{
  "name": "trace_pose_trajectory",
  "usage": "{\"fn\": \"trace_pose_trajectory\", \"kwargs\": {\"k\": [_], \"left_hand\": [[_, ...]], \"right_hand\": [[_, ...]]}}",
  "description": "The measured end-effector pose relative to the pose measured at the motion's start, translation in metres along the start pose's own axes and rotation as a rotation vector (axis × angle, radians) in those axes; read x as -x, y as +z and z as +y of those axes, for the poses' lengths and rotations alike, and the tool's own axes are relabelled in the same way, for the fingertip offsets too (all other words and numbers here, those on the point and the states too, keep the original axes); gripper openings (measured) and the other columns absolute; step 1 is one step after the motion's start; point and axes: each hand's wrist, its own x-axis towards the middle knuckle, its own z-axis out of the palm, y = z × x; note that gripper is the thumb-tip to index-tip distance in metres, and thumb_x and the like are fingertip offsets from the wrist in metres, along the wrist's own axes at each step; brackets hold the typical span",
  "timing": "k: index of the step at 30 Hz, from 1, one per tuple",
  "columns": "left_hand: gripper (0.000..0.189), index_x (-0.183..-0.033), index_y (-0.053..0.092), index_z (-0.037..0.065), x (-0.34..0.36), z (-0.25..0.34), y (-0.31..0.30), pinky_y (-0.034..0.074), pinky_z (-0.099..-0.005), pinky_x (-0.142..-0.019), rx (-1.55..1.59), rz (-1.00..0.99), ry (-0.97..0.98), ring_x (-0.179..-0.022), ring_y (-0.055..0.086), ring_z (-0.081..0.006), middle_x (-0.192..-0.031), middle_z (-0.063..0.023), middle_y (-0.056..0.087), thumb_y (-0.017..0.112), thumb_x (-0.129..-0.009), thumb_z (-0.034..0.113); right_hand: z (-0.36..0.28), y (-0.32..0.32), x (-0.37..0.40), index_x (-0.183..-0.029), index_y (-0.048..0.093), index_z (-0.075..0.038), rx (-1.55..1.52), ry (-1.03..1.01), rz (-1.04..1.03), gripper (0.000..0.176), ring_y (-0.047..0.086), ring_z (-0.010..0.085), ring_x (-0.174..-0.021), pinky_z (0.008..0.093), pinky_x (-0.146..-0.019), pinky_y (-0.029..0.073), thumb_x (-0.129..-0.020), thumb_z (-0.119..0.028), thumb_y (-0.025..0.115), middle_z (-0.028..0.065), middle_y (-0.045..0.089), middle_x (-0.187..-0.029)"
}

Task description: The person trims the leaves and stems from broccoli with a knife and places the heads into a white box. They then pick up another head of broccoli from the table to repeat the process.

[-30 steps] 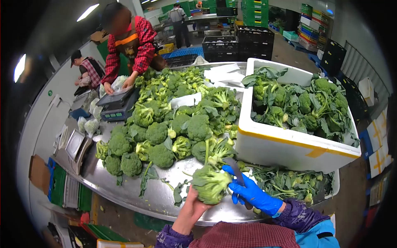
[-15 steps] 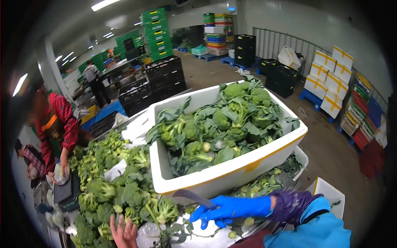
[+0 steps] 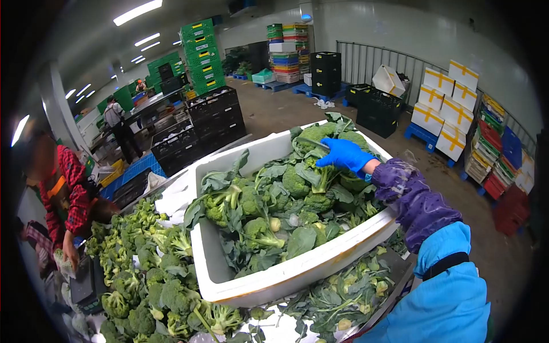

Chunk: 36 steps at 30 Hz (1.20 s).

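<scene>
Right hand [image 3: 345, 156] over broccoli [image 3: 295, 182] in white box [image 3: 246, 290], fingers curled round knife [image 3: 314, 143] | left hand out of view, cannot tell grip | leaf scraps [image 3: 343, 290] beside box

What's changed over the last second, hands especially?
The blue-gloved right hand has moved forward from over the table to the broccoli in the box, the knife apparently still held. The left hand has let go of its broccoli head and left the view. The camera has swung rightward. The white foam box and broccoli heap stay on the table.
</scene>
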Motion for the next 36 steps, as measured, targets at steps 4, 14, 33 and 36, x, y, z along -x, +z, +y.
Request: {"fn": "trace_pose_trajectory", "kwargs": {"k": [4, 14, 33, 36], "left_hand": [[0.047, -0.127, 0.04, 0.003, 0.011, -0.001, 0.01, 0.039, -0.0424, -0.093, -0.007, 0.025, 0.016, -0.117, 0.043, -0.0323, -0.13, -0.0208, 0.04, 0.058, -0.086, 0.017], [0.046, -0.127, 0.04, 0.003, 0.023, -0.023, -0.002, 0.044, -0.0375, -0.086, 0.007, -0.051, 0.006, -0.107, 0.05, -0.0278, -0.125, -0.016, 0.045, 0.058, -0.086, 0.016], [0.063, -0.129, 0.04, 0.006, 0.066, -0.002, 0.055, 0.041, -0.0497, -0.093, 0.722, -0.48, -0.342, -0.11, 0.05, -0.0319, -0.127, -0.0165, 0.046, 0.054, -0.081, 0.044], [0.058, -0.128, 0.039, 0.005, 0.068, -0.013, 0.032, 0.039, -0.0458, -0.096, 0.665, -0.524, -0.195, -0.112, 0.049, -0.0296, -0.126, -0.015, 0.047, 0.055, -0.083, 0.037]], "right_hand": [[0.001, 0.02, -0.006, -0.128, 0.04, -0.002, 0.267, 0.104, -0.031, 0.089, 0.053, 0.0352, -0.105, 0.0412, -0.088, 0.042, -0.061, -0.05, 0.071, 0.022, 0.054, -0.114], [-0.04, -0.023, 0.033, -0.124, 0.044, -0.008, 0.14, -0.009, 0.251, 0.076, 0.057, 0.0326, -0.098, 0.039, -0.083, 0.045, -0.061, -0.037, 0.075, 0.0184, 0.057, -0.11], [-0.284, 0.032, 0.256, -0.132, 0.041, -0.026, 0.147, -1.025, -0.144, 0.068, 0.063, 0.0219, -0.074, 0.0265, -0.049, 0.049, -0.068, -0.019, 0.066, 0.0091, 0.05, -0.12], [-0.285, 0.074, 0.276, -0.126, 0.049, -0.029, 0.21, -1.298, -0.122, 0.057, 0.064, 0.0201, -0.071, 0.0236, -0.046, 0.048, -0.072, -0.012, 0.058, 0.0087, 0.052, -0.119]]}}
